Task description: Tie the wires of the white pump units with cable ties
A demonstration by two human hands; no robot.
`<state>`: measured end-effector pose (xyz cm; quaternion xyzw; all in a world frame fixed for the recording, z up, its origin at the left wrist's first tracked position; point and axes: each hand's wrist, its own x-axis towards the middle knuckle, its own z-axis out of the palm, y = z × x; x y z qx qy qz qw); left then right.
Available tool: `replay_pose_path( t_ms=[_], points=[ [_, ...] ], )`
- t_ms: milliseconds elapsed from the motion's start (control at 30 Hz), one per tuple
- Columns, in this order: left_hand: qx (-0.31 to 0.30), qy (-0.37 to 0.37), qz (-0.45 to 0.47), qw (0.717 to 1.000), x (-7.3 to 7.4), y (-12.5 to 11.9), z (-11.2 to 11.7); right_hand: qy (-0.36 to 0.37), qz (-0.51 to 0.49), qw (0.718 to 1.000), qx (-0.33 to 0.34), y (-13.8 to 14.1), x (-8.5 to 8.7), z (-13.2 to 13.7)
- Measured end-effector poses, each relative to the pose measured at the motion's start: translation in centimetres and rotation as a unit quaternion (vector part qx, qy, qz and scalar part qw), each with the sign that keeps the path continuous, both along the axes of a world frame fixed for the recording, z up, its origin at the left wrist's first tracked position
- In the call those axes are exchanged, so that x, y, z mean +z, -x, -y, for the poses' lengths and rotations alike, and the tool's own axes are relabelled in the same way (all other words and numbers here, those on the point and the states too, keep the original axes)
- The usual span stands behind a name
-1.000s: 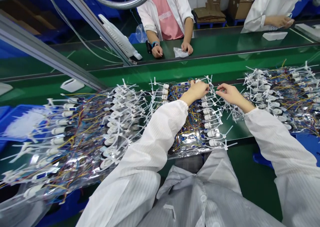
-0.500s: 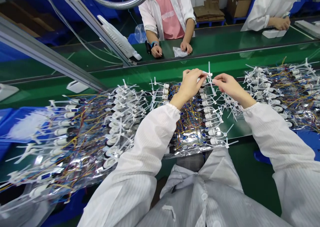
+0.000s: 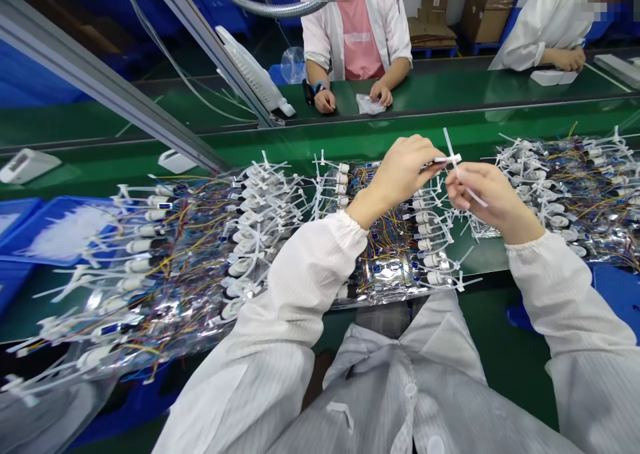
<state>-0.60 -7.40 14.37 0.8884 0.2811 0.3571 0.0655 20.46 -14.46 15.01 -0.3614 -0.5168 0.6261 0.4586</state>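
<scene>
The left hand (image 3: pixel 400 171) and right hand (image 3: pixel 493 197) are raised close together, both pinching a thin, white nylon cable tie (image 3: pixel 454 155), its narrow strap slanting across the right hand. The tie is held in the air just above a glossy heap of clear plastic bags (image 3: pixel 387 274), packed with colored wires (image 3: pixel 387 231) and rounded white parts (image 3: pixel 425 229), on a smooth green conveyor belt (image 3: pixel 320 131).

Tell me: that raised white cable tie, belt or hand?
In hand: the white cable tie is raised between the left hand and right hand, off the belt.
</scene>
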Motion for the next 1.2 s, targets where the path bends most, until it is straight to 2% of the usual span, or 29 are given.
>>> replay_pose_path(
  t_ms=[133, 200, 267, 400, 533, 700, 867, 1033, 1200],
  points=[
    [0.003, 0.059, -0.034, 0.998, 1.6, 0.4, 2.3, -0.048, -0.014, 0.997, -0.057, -0.9, 0.0, 4.3],
    [0.02, 0.1, -0.034, 0.994, 1.6, 1.2, 2.4, -0.056, -0.036, 0.994, -0.083, -1.7, -0.6, 6.3],
    [0.02, 0.136, -0.03, 0.99, 0.7, 2.2, 1.8, -0.052, -0.056, 0.991, -0.109, -2.5, -1.5, 7.9],
    [-0.007, 0.195, -0.075, 0.978, -2.6, 4.0, 0.6, -0.03, -0.07, 0.984, -0.16, -3.6, -3.7, 10.8],
    [-0.036, 0.221, -0.101, 0.969, -5.1, 4.3, 1.7, -0.022, -0.084, 0.976, -0.199, -4.2, -5.4, 13.1],
    [-0.042, 0.177, -0.102, 0.978, -6.8, 2.9, 3.6, -0.03, -0.108, 0.972, -0.206, -3.9, -6.6, 14.9],
    [-0.069, 0.147, -0.117, 0.98, -8.5, 1.8, 4.0, -0.041, -0.101, 0.972, -0.208, -3.3, -6.9, 16.0],
    [-0.073, 0.175, -0.094, 0.977, -9.4, 2.8, 3.8, -0.05, -0.108, 0.969, -0.215, -3.4, -7.1, 17.1],
    [-0.082, 0.197, -0.036, 0.976, -10.1, 3.9, 3.8, -0.047, -0.091, 0.959, -0.266, -4.1, -7.3, 18.0]
  ],
)
